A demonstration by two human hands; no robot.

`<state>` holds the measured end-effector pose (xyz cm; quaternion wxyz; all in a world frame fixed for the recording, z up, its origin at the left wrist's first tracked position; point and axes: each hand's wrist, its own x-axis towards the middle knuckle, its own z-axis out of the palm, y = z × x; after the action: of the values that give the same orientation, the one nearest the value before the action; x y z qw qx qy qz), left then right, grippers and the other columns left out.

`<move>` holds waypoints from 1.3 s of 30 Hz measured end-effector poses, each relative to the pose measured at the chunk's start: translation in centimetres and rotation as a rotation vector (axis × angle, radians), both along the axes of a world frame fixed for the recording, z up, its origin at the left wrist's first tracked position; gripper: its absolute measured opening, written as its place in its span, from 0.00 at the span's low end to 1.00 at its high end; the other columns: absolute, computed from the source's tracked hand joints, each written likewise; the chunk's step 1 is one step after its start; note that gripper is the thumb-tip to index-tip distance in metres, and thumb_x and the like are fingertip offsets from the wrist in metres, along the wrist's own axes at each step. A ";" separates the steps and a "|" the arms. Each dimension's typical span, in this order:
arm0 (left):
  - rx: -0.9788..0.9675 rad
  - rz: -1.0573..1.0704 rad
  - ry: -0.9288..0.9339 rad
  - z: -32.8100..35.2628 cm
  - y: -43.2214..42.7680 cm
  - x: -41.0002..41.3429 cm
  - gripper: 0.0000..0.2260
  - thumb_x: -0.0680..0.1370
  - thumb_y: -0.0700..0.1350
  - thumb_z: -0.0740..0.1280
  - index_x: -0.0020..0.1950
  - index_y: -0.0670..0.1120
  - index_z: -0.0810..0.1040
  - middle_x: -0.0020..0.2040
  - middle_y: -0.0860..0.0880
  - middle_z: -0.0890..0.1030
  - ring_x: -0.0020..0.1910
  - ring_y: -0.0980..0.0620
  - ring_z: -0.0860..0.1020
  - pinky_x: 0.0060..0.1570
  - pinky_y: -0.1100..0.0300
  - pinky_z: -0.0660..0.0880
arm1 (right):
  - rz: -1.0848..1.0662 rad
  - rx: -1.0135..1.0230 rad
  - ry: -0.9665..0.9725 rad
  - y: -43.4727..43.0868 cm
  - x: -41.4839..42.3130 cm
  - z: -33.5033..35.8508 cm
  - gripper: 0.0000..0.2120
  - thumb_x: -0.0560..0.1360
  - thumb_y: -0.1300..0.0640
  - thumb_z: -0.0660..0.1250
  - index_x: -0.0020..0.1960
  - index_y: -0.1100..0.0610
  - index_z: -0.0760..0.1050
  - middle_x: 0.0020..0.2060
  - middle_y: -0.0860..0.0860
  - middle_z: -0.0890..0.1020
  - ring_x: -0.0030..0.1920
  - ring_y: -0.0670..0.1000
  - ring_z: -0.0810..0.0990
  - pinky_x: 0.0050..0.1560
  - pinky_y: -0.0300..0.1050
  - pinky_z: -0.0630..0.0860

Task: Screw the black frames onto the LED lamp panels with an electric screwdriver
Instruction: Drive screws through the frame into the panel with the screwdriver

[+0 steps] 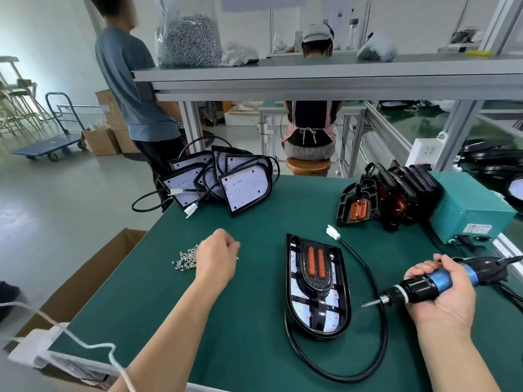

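Observation:
An LED lamp panel (334, 321) lies on the green table (254, 349) in front of me, with a black frame (316, 278) bearing two orange strips laid on top. Its black cable (373, 292) loops round it and ends in a white plug (332, 232). My right hand (444, 295) grips the blue and black electric screwdriver (424, 285), bit pointing left toward the panel. My left hand (216, 257) hovers beside a small heap of screws (185, 258), fingers curled, with a screw tip showing at its fingertips.
A pile of bare LED panels (243, 188) with cables sits at the table's far left. Stacked black frames (387, 196) lean against a teal power box (469, 213) at the right. An open cardboard box (73, 290) stands left of the table. Two people are beyond the shelf.

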<state>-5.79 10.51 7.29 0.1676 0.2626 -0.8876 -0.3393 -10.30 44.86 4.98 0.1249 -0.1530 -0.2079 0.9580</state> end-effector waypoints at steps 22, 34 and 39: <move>1.462 -0.246 0.097 3.7 13.8 7.4 0.03 0.79 0.30 0.65 0.51 0.34 0.78 0.42 0.37 0.85 0.36 0.49 0.85 0.35 0.63 0.80 | -0.095 0.148 0.201 -5.9 5.1 10.6 0.05 0.77 0.62 0.69 0.48 0.55 0.73 0.33 0.48 0.75 0.30 0.48 0.74 0.35 0.40 0.75; 1.536 -0.214 0.104 4.0 14.0 7.9 0.02 0.79 0.31 0.66 0.50 0.34 0.78 0.41 0.37 0.85 0.36 0.49 0.85 0.34 0.63 0.81 | -0.137 0.253 0.244 -5.3 6.0 10.7 0.05 0.76 0.61 0.68 0.49 0.56 0.73 0.33 0.48 0.74 0.31 0.48 0.73 0.37 0.40 0.75; 1.498 -0.160 0.190 3.8 14.8 8.1 0.02 0.78 0.29 0.66 0.50 0.33 0.78 0.41 0.38 0.84 0.37 0.48 0.85 0.36 0.63 0.81 | -0.187 0.328 0.274 -5.3 5.9 10.4 0.07 0.76 0.61 0.67 0.52 0.56 0.70 0.34 0.48 0.73 0.31 0.48 0.73 0.37 0.41 0.74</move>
<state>2.34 25.31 11.09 -0.0048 0.2106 -0.4178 -0.8838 -4.37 39.58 15.42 0.2631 -0.0176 -0.3269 0.9075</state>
